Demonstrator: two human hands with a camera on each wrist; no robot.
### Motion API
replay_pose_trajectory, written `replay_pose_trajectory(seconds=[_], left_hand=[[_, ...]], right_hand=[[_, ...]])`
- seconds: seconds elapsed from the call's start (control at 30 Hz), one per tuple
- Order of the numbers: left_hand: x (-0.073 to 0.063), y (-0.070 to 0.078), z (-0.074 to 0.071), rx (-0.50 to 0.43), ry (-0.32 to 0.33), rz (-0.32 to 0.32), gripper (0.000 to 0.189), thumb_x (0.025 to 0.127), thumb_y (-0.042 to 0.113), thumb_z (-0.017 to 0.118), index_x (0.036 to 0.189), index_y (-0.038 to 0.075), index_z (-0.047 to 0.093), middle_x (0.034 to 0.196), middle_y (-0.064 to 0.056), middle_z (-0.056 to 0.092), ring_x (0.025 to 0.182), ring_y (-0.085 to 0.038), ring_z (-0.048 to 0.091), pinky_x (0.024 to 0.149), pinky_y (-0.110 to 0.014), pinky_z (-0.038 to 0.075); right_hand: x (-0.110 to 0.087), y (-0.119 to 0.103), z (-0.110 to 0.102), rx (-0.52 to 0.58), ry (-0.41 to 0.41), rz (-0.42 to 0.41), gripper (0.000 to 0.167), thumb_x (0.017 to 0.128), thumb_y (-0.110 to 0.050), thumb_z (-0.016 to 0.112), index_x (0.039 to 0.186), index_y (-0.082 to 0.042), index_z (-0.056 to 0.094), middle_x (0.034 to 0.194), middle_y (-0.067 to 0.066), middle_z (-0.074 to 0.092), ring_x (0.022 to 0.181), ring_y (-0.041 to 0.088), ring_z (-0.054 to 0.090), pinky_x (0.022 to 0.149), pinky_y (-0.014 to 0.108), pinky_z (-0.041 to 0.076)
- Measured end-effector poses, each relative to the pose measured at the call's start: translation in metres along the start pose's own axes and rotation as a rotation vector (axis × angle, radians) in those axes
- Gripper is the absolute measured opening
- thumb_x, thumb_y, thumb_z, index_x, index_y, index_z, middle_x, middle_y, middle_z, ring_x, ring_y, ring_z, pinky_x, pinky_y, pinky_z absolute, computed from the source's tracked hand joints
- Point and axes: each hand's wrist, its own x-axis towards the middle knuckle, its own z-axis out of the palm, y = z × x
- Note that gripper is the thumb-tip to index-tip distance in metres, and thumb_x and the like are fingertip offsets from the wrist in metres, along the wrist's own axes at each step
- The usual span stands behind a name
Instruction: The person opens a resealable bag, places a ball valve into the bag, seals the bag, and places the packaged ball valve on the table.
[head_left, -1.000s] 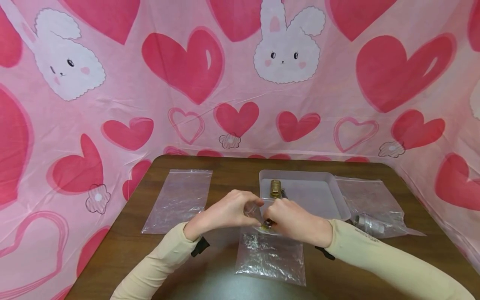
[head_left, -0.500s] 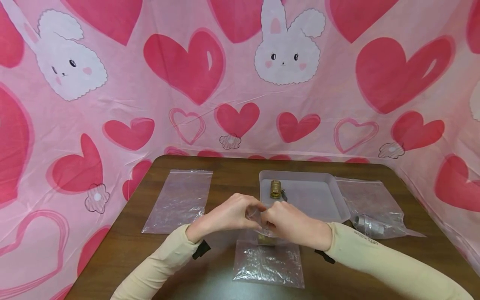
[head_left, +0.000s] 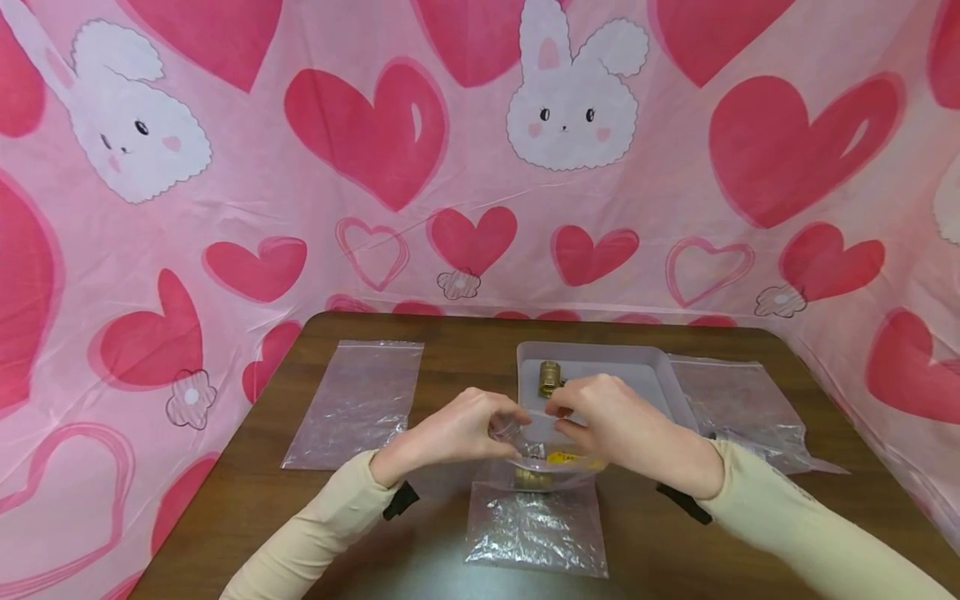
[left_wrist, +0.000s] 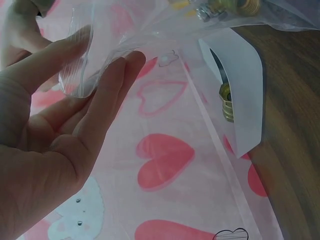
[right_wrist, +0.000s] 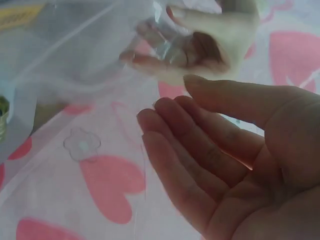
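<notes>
My left hand (head_left: 476, 425) holds a clear zip bag (left_wrist: 80, 70) by its mouth, the ridged edge lying between thumb and fingers. Inside the bag are a brass fitting (head_left: 531, 477), threaded in the left wrist view, and a yellow piece (head_left: 566, 457). To the right of the bag's mouth is my right hand (head_left: 622, 421); its thumb and loosely bent fingers stand apart with nothing between them in the right wrist view. Clear plastic (head_left: 536, 533) lies on the table below the held bag.
Behind my hands is a whitish tray (head_left: 600, 354) with a brass valve (head_left: 550, 377) in it. A flat zip bag (head_left: 356, 408) lies at the left, and another clear bag (head_left: 735, 392) at the right, partly behind my right forearm. A printed pink cloth (head_left: 480, 167) backs the table.
My right hand has let go of the fitting, now low in the bag, and moved right and up, away from my left hand. The yellow piece has come into view. My left hand has barely moved.
</notes>
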Motion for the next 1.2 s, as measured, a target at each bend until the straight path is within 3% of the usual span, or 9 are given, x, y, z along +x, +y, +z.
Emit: replay_pose_trajectory(seconds=[0.2, 0.43, 0.63, 0.87, 0.97, 1.07, 1.2], left_hand=[[0.000, 0.000, -0.001, 0.008, 0.002, -0.003, 0.035, 0.080, 0.014, 0.083, 0.112, 0.006, 0.072, 0.107, -0.007, 0.076, 0.074, 0.000, 0.066, 0.066, -0.009, 0.051], [-0.001, 0.000, -0.001, -0.007, -0.002, -0.006, 0.034, 0.080, 0.011, 0.082, 0.112, 0.005, 0.072, 0.108, -0.008, 0.076, 0.072, 0.001, 0.066, 0.066, -0.009, 0.051], [-0.001, -0.001, -0.001, -0.028, 0.010, -0.009, 0.032, 0.081, 0.010, 0.080, 0.111, 0.005, 0.073, 0.108, -0.007, 0.076, 0.078, -0.002, 0.071, 0.070, -0.009, 0.053], [-0.001, -0.003, -0.001, 0.017, 0.048, -0.004, 0.031, 0.085, 0.027, 0.078, 0.110, 0.009, 0.075, 0.095, 0.001, 0.075, 0.066, 0.003, 0.050, 0.062, -0.010, 0.043], [-0.002, -0.004, -0.001, -0.011, 0.033, -0.018, 0.037, 0.082, 0.032, 0.081, 0.112, 0.010, 0.074, 0.097, 0.002, 0.075, 0.069, 0.003, 0.056, 0.065, -0.009, 0.046], [-0.003, -0.006, -0.002, -0.034, 0.015, 0.001, 0.037, 0.082, 0.024, 0.082, 0.113, 0.008, 0.073, 0.107, -0.003, 0.076, 0.082, -0.003, 0.069, 0.073, -0.011, 0.053], [-0.005, -0.009, -0.003, -0.003, 0.030, 0.068, 0.023, 0.087, 0.008, 0.074, 0.109, 0.006, 0.072, 0.105, -0.005, 0.076, 0.088, -0.009, 0.071, 0.076, -0.012, 0.054]], right_hand=[[-0.009, 0.010, -0.006, -0.012, 0.019, 0.032, 0.014, 0.079, -0.010, 0.082, 0.088, -0.010, 0.072, 0.083, 0.000, 0.074, 0.076, 0.014, 0.072, 0.064, 0.027, 0.057], [-0.023, 0.020, -0.001, 0.034, -0.044, 0.065, 0.018, 0.081, -0.021, 0.081, 0.092, -0.011, 0.072, 0.084, -0.002, 0.073, 0.074, 0.010, 0.067, 0.065, 0.026, 0.056], [-0.035, 0.024, 0.007, 0.072, -0.102, 0.131, 0.030, 0.075, -0.033, 0.085, 0.090, -0.012, 0.070, 0.082, -0.004, 0.073, 0.072, 0.009, 0.066, 0.063, 0.023, 0.054], [-0.039, 0.026, 0.012, 0.042, -0.073, 0.184, 0.017, 0.075, -0.010, 0.084, 0.084, -0.014, 0.070, 0.076, -0.006, 0.071, 0.068, 0.002, 0.064, 0.059, 0.020, 0.052], [-0.040, 0.029, 0.013, 0.035, -0.052, 0.200, 0.016, 0.077, -0.005, 0.081, 0.082, -0.016, 0.071, 0.075, -0.007, 0.071, 0.067, 0.001, 0.063, 0.059, 0.019, 0.052], [-0.040, 0.032, 0.014, 0.030, -0.041, 0.214, 0.016, 0.078, -0.004, 0.080, 0.081, -0.017, 0.071, 0.074, -0.009, 0.070, 0.066, -0.001, 0.062, 0.058, 0.019, 0.051], [-0.042, 0.033, 0.014, 0.010, -0.012, 0.214, 0.017, 0.078, -0.004, 0.080, 0.079, -0.019, 0.071, 0.073, -0.012, 0.069, 0.066, -0.003, 0.060, 0.057, 0.019, 0.050]])
